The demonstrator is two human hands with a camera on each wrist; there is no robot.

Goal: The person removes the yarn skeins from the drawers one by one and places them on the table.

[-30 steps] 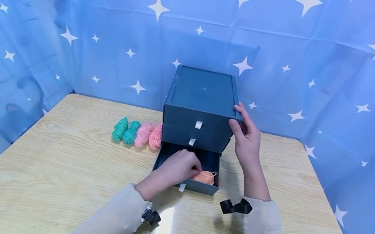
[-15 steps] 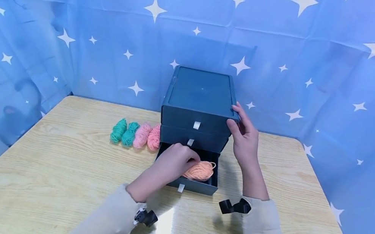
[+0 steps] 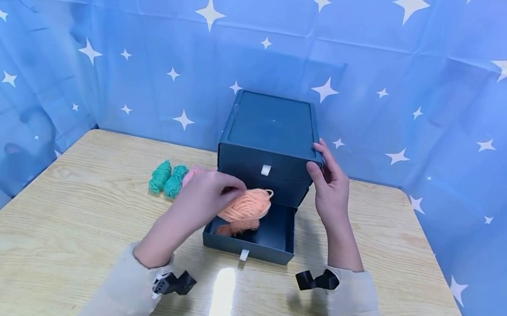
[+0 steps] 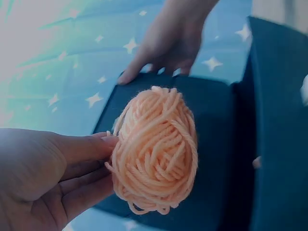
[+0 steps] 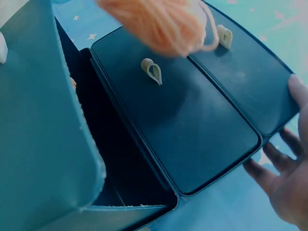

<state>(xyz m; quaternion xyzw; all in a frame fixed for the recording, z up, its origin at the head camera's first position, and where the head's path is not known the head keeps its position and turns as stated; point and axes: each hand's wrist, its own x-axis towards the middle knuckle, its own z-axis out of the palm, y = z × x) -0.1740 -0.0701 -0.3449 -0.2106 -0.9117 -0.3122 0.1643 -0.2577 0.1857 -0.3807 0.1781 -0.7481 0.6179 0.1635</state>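
My left hand (image 3: pixel 200 196) pinches a ball of peach yarn (image 3: pixel 250 204) between thumb and fingers, above the pulled-out bottom drawer (image 3: pixel 248 249). In the left wrist view the yarn ball (image 4: pixel 156 154) hangs from the fingertips (image 4: pixel 109 142). A darker orange piece of yarn (image 3: pixel 232 228) shows below it in the drawer, partly covered. My right hand (image 3: pixel 334 192) rests against the right front corner of the dark blue drawer cabinet (image 3: pixel 271 124), fingers spread. Its thumb (image 5: pixel 298 89) touches the cabinet's edge in the right wrist view.
Two green yarn balls (image 3: pixel 161 176) lie on the wooden table (image 3: pixel 65 231) left of the cabinet. Pink yarn (image 3: pixel 191 174) beside them is mostly hidden by my left hand. The upper drawers are pushed in, with white pull tabs (image 3: pixel 265 169). A starry blue cloth (image 3: pixel 154 39) hangs behind.
My left hand has lifted the peach yarn ball from the bottom drawer and moved up and left with it. My right hand has stayed on the cabinet corner.
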